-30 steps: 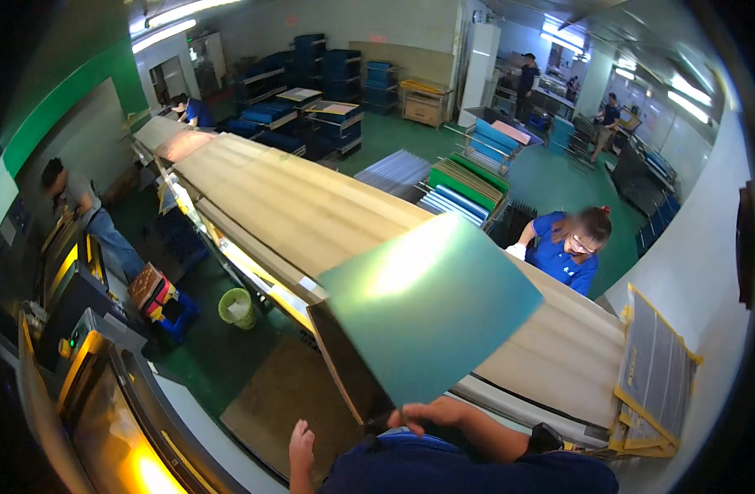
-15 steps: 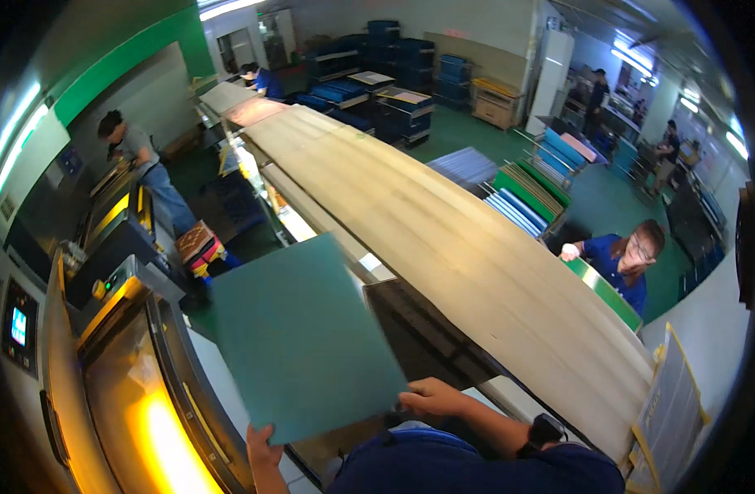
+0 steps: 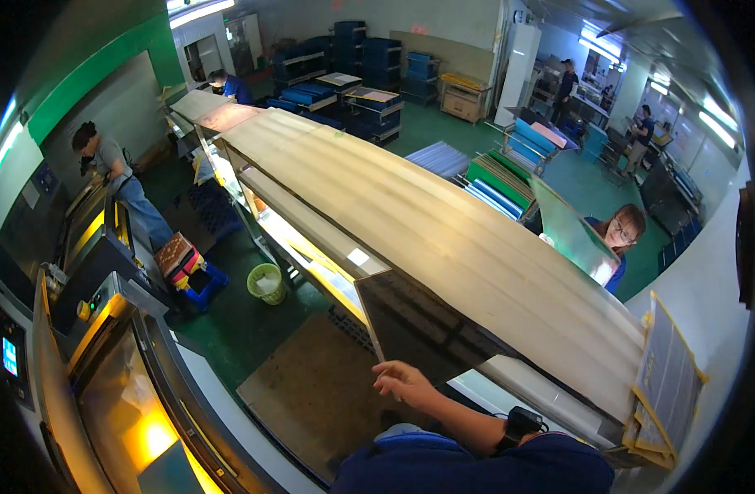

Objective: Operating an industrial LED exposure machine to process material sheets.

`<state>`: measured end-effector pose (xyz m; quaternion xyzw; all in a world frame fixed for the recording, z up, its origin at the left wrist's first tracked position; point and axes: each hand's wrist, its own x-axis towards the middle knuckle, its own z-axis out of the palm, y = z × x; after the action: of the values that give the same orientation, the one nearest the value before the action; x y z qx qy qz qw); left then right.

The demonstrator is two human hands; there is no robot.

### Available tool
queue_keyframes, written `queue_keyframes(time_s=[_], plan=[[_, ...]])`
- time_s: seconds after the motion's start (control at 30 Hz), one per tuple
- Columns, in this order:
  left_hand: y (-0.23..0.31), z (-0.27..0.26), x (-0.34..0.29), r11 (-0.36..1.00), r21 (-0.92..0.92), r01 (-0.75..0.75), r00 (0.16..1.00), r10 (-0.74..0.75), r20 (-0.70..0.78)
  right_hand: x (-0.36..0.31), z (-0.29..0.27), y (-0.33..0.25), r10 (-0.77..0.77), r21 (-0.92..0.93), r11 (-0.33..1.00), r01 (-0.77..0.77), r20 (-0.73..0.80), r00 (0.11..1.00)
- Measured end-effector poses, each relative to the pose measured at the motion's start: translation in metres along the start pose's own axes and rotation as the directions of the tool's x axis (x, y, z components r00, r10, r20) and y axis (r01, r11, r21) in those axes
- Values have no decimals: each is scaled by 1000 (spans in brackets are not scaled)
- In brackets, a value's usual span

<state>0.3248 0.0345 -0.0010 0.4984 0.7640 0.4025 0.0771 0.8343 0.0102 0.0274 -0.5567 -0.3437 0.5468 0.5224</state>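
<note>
My right hand [image 3: 404, 384] is in the air beside the near corner of a dark flat panel [image 3: 423, 321] on the long bench. Its fingers are apart and loosely bent, with nothing in them. A black watch [image 3: 523, 426] sits on that wrist. My left hand is out of view. At the bottom left, part of a dark green sheet [image 3: 172, 473] shows over the yellow-lit bed [image 3: 122, 403] of a machine; the rest is cut off by the frame's lower edge.
A long bench with a pale cover [image 3: 443, 239] runs away to the far left. Across it, a person [image 3: 623, 230] holds up a shiny green panel [image 3: 577, 230]. A green bin [image 3: 266, 284] stands on the floor. Another person [image 3: 118, 173] works at the far-left machine.
The green sheet, held in both hands, has gone from in front of me down to the lower left. My right hand has let go of it; my left has left the picture.
</note>
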Motion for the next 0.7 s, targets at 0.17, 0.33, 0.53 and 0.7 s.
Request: queue_keyframes(time_s=[0.17, 0.33, 0.53, 0.7], plan=[[-33, -14, -8, 957, 263, 120, 992, -104, -74, -16, -14, -6, -238, 124, 949, 291, -326, 915], [-69, -31, -13, 882, 401, 248, 969, -227, -100, -35, -10, -6, -364, 77, 906, 416, -356, 861], [-125, -87, -49, 685, 519, 511, 848, -499, -178, 1, -11, -35, -220, 379, 724, 576, -665, 713], [-253, -79, -97, 715, 446, 538, 793, -609, 19, 70, -38, -8, -512, -282, 859, 428, -515, 688]])
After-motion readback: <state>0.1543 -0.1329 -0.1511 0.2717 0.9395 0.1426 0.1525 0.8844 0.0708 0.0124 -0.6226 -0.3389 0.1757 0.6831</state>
